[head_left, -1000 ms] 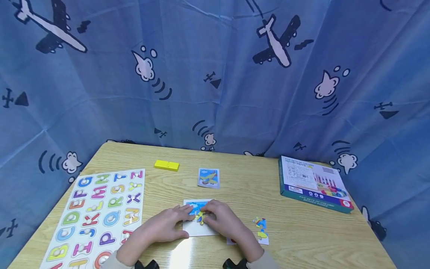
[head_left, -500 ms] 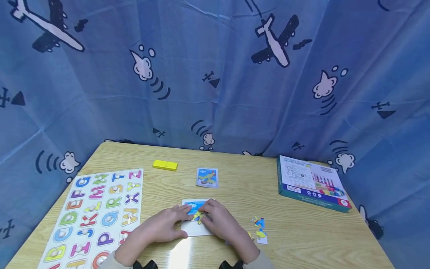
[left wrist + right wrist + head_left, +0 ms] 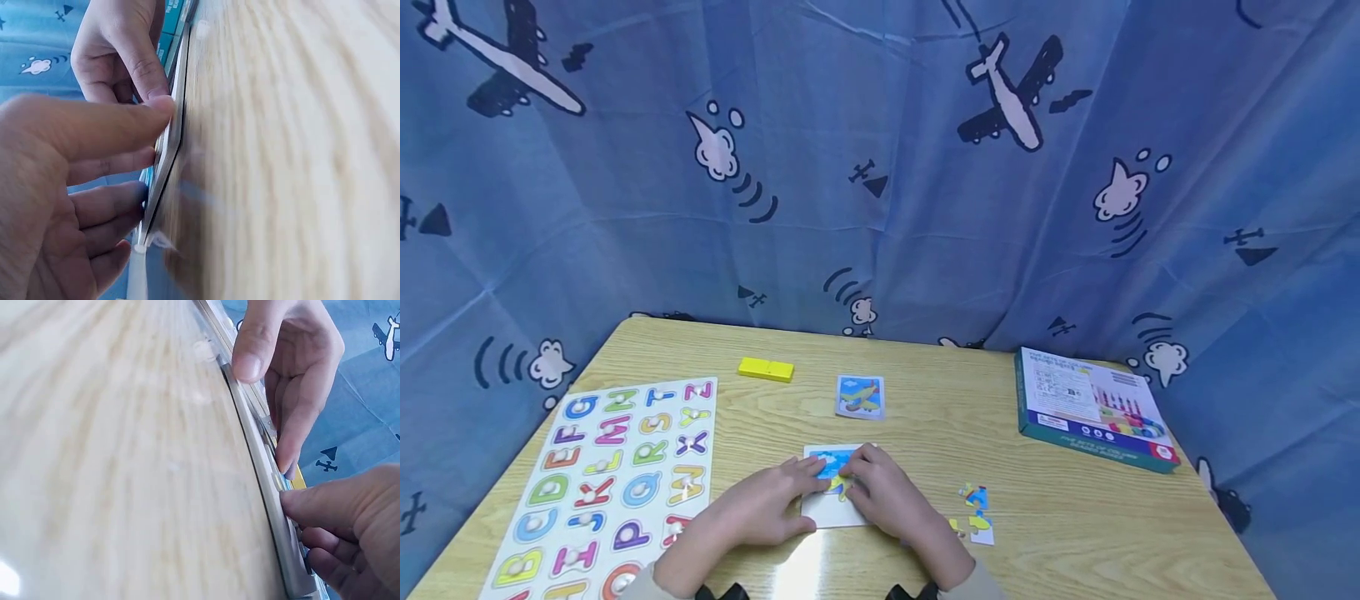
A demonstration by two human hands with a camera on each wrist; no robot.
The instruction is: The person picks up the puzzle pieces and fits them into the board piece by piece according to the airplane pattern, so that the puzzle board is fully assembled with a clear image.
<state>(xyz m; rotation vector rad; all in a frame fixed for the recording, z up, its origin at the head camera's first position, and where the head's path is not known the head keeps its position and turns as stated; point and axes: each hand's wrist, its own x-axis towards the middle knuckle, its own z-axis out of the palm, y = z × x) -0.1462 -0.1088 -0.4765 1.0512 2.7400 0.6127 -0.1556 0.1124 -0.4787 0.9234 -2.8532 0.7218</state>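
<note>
Blue airplane curtain (image 3: 865, 167) fills upper frame; wooden worktop (image 3: 1075, 533) below. Alphabet board (image 3: 631, 435) lower left, box (image 3: 1097, 408) right. Lower centre: left hand (image 3: 769, 504), grip spread, fingers straight, nothing held; right hand (image 3: 891, 493), grip narrowed to a pinch. White puzzle board (image 3: 831, 512) beneath both hands. Plane card (image 3: 860, 397) above it. Yellow piece (image 3: 839, 486) on puzzle board, between right thumb and forefinger. Loose pieces (image 3: 977, 498) further right.

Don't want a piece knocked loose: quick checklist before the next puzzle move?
1. Puzzle board flat on table: ok.
2. Left hand resting on puzzle board: ok.
3. Right hand has firm grip on yellow piece: cannot tell, contact partly hidden.
4. Picture card uncovered: ok.
5. Loose pieces all in clear view: not ok, right forearm partly covers them.
</note>
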